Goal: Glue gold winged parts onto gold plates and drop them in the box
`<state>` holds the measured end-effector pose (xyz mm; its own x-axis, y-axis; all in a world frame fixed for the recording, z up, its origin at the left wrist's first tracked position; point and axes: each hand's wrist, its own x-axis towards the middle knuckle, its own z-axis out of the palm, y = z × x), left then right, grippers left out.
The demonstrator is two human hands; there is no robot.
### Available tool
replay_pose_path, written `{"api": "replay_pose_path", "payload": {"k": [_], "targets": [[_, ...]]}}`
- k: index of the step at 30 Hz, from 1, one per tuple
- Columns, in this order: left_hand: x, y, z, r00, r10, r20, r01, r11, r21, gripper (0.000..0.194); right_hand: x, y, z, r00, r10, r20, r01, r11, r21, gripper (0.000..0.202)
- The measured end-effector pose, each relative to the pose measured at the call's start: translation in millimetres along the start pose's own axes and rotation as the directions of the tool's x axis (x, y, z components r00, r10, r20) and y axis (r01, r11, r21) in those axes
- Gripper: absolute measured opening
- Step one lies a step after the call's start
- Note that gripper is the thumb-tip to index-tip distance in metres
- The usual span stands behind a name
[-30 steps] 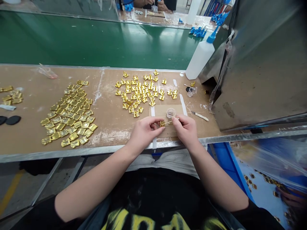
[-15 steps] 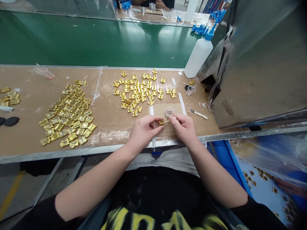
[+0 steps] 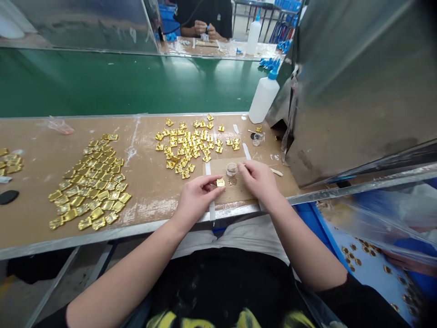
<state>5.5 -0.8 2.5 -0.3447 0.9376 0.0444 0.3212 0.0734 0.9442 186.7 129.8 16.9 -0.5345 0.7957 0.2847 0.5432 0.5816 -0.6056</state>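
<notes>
Brown worktop backed by green belt. Gold piece is pinched flat in left hand fingers, long axis sideways. Right hand fingers are closed at clear cup.

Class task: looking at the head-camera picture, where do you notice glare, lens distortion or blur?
Head view: overhead lights glare softly on the green belt; the table edge bows from wide-angle distortion; the gold piece in the left hand is sharp, while the lower right corner smears into blur.
</notes>
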Motion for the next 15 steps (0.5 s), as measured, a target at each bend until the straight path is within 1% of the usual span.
{"api": "replay_pose_path", "payload": {"k": [2, 3, 5, 6, 7, 9, 10, 11, 12, 13, 14, 15], "targets": [[0.5, -0.1, -1.3, 1.0, 0.012, 0.01, -0.011, 1.0, -0.018, 0.036, 3.8, -1.8, -2.4, 0.998, -0.007, 0.056, 0.014, 0.991, -0.132, 0.048], [0.6, 0.1, -2.3, 1.0, 0.017, 0.019, -0.016, 0.999, -0.033, 0.038, 4.1, -3.0, -4.9, 0.997, -0.001, 0.072, 0.013, 0.986, -0.168, 0.049], [0.3, 0.6, -4.8, 0.999, 0.007, 0.045, -0.004, 0.997, -0.074, 0.043, 0.3, -4.9, -13.9, 0.997, 0.011, 0.083, 0.006, 0.98, -0.198, 0.049], [0.0, 0.8, -6.1, 0.998, -0.017, 0.068, 0.024, 0.995, -0.099, 0.045, -4.6, -5.2, -20.5, 0.997, 0.0, 0.076, 0.015, 0.98, -0.198, 0.048], [-0.5, 0.9, -7.4, 0.995, -0.046, 0.088, 0.056, 0.992, -0.115, 0.047, -11.6, -4.7, -28.2, 0.997, -0.035, 0.063, 0.047, 0.98, -0.191, 0.046], [-1.4, 0.8, -9.7, 0.99, -0.101, 0.102, 0.113, 0.986, -0.119, 0.051, -31.3, 0.4, -46.1, 0.983, -0.181, -0.016, 0.176, 0.97, -0.166, 0.04], [-1.9, 0.8, -10.5, 0.988, -0.126, 0.091, 0.136, 0.983, -0.125, 0.054, -42.9, 5.8, -56.3, 0.958, -0.273, -0.085, 0.258, 0.953, -0.157, 0.038], [-2.4, 1.1, -11.2, 0.986, -0.15, 0.075, 0.159, 0.978, -0.134, 0.057, -54.3, 13.7, -67.6, 0.918, -0.351, -0.183, 0.323, 0.932, -0.165, 0.037], [-2.9, 1.6, -11.8, 0.983, -0.175, 0.059, 0.182, 0.973, -0.145, 0.061, -64.7, 24.4, -80.6, 0.866, -0.4, -0.3, 0.355, 0.914, -0.194, 0.038], [-3.4, 2.5, -12.5, 0.979, -0.199, 0.046, 0.203, 0.967, -0.154, 0.064, -73.0, 37.9, -95.8, 0.805, -0.418, -0.421, 0.349, 0.908, -0.234, 0.04], [-3.7, 3.7, -13.2, 0.974, -0.223, 0.038, 0.226, 0.961, -0.156, 0.068, -78.6, 54.0, -113.4, 0.736, -0.398, -0.547, 0.289, 0.916, -0.278, 0.043], [-4.0, 5.1, -14.1, 0.969, -0.243, 0.033, 0.245, 0.957, -0.156, 0.071, -81.2, 72.3, -133.7, 0.681, -0.364, -0.636, 0.211, 0.929, -0.305, 0.044]]}}
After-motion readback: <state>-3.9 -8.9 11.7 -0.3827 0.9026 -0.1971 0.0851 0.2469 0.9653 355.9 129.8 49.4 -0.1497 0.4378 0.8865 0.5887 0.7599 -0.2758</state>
